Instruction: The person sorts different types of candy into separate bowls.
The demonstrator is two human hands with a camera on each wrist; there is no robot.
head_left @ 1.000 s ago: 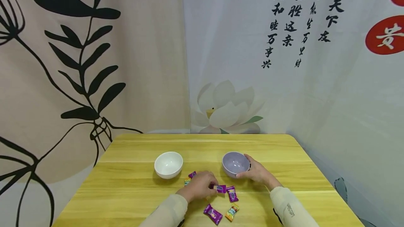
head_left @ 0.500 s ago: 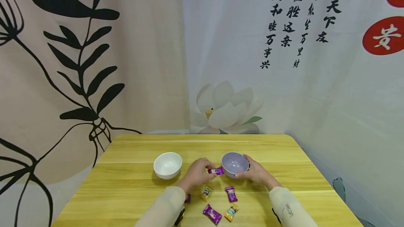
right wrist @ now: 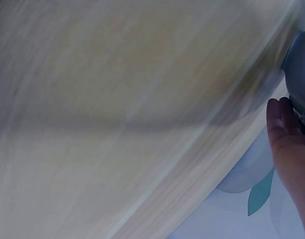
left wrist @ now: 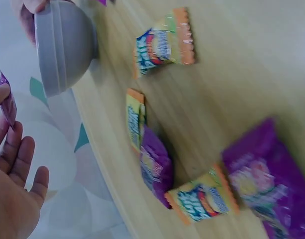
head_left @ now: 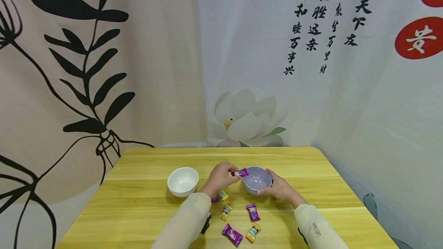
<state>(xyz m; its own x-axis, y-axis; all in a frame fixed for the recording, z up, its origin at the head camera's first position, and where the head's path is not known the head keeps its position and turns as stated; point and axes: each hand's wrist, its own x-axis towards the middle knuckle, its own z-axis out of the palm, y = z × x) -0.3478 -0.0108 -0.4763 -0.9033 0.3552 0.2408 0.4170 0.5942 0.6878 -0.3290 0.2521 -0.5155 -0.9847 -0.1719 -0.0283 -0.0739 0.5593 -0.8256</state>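
Observation:
In the head view my left hand [head_left: 219, 178] pinches a purple-wrapped candy [head_left: 240, 173] by one end, between thumb and fingertips. The candy is raised at the left rim of a lavender bowl [head_left: 257, 180]. My right hand [head_left: 281, 188] grips that bowl from its right side, thumb near the front and fingers behind. The left wrist view shows the pinched candy [left wrist: 9, 104] edge-on, apart from the bowl [left wrist: 67, 47], with the other fingers loosely bent. In the right wrist view the right hand [right wrist: 291, 144] lies against the bowl's wall [right wrist: 299, 69].
A white bowl [head_left: 183, 182] stands to the left. Several wrapped candies lie in front of the bowls, including a yellow candy [head_left: 225, 212], a purple candy [head_left: 253, 212], a larger purple candy [head_left: 232, 235] and an orange-yellow candy [head_left: 253, 233]. The wooden table [head_left: 121, 210] ends before a printed cloth.
My left hand has picked up the purple candy from the table and carried it forward and up to the lavender bowl's rim. My right hand keeps its hold on the bowl.

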